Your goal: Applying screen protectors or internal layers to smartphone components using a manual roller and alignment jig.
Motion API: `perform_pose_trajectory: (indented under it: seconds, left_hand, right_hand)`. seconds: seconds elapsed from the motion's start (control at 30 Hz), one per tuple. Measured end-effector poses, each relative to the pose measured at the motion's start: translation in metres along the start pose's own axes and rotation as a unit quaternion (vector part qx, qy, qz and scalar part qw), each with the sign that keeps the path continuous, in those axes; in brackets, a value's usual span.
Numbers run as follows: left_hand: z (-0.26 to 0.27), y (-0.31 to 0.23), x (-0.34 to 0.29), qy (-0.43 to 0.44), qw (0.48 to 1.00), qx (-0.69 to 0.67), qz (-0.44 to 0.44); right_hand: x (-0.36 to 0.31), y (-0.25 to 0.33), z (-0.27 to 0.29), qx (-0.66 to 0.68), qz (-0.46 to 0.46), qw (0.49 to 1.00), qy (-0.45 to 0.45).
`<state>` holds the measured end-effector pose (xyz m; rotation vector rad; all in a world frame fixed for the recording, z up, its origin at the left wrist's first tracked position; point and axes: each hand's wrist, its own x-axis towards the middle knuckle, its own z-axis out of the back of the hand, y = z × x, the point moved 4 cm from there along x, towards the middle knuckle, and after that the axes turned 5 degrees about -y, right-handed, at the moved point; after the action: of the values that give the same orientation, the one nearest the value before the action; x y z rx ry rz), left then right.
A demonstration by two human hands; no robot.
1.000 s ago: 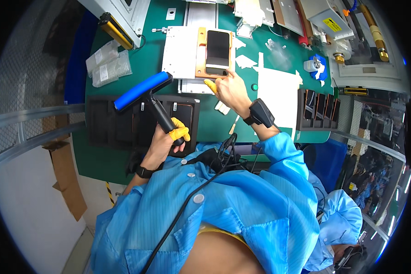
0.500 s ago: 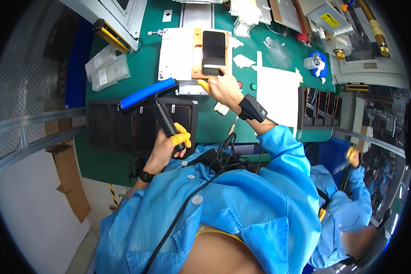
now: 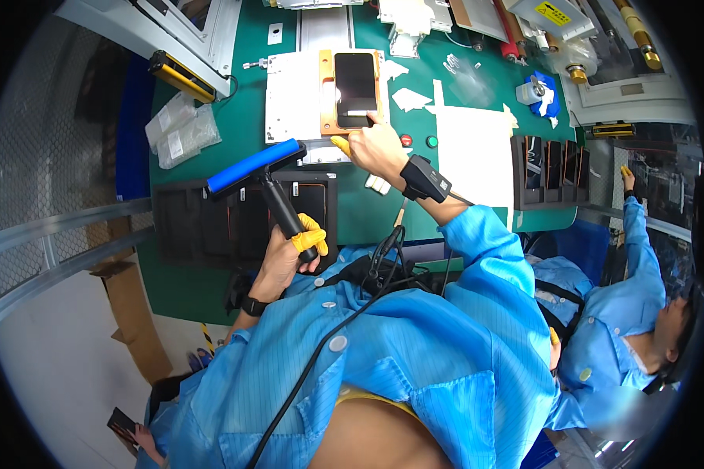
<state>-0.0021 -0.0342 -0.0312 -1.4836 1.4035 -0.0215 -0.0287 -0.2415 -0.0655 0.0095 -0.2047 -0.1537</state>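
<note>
My left hand [image 3: 278, 262], with yellow finger covers, is wrapped round the black handle of a hand roller [image 3: 252, 167]. The blue cylinder of this roller is raised over the near left side of the bench. My right hand [image 3: 379, 150] reaches forward, its index fingertip at the lower edge of a black smartphone [image 3: 355, 82]. Its thumb, in a yellow cover, points left, apart from the index finger; the other fingers are partly hidden. The phone lies screen up in an orange-brown holder [image 3: 326, 102], mounted on a white plate [image 3: 291, 102].
Dark foam trays [image 3: 188, 215] with phone-like panels lie left; another slotted tray [image 3: 551, 197] stands right. A white sheet [image 3: 475, 156], red button [image 3: 406, 141] and green button [image 3: 432, 141] are near my right hand. A black cable [image 3: 309, 352] crosses my front. A co-worker [image 3: 626, 313] is at right.
My head view has shifted slightly; both hands keep their hold and place. The co-worker at right now stretches an arm out farther. Another person's hand with a dark flat object appears at lower left.
</note>
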Motion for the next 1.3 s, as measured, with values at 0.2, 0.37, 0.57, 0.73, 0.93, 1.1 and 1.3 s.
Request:
perform_pose_trajectory:
  seconds: [0.2, 0.37, 0.57, 0.73, 0.93, 1.1, 1.3]
  left_hand:
    - [-0.003, 0.001, 0.001, 0.007, 1.0, 0.015, 0.0]
    - [-0.006, 0.002, 0.002, 0.017, 1.0, 0.023, 0.0]
    - [-0.011, 0.004, -0.001, 0.015, 1.0, 0.022, 0.007]
    - [-0.017, 0.002, -0.001, 0.033, 0.999, 0.031, 0.003]
    - [-0.066, 0.0, 0.019, 0.151, 0.966, 0.21, 0.004]
    - [-0.098, 0.016, 0.041, 0.217, 0.899, 0.38, 0.003]
    - [-0.1, 0.025, 0.04, 0.147, 0.914, 0.373, 0.059]
  right_hand:
    - [-0.001, 0.0, 0.004, 0.019, 0.001, 1.0, -0.007]
    - [-0.001, -0.004, -0.005, 0.047, -0.007, 0.999, 0.003]
    - [-0.005, -0.004, -0.003, 0.026, 0.01, 0.999, 0.026]
    - [-0.02, 0.006, 0.028, 0.114, -0.022, 0.993, 0.026]
    - [-0.04, 0.038, 0.06, 0.707, -0.325, 0.627, 0.04]
    - [-0.081, 0.008, 0.069, 0.813, -0.438, 0.362, -0.123]
    - [-0.203, -0.139, 0.015, 0.559, -0.659, 0.399, -0.307]
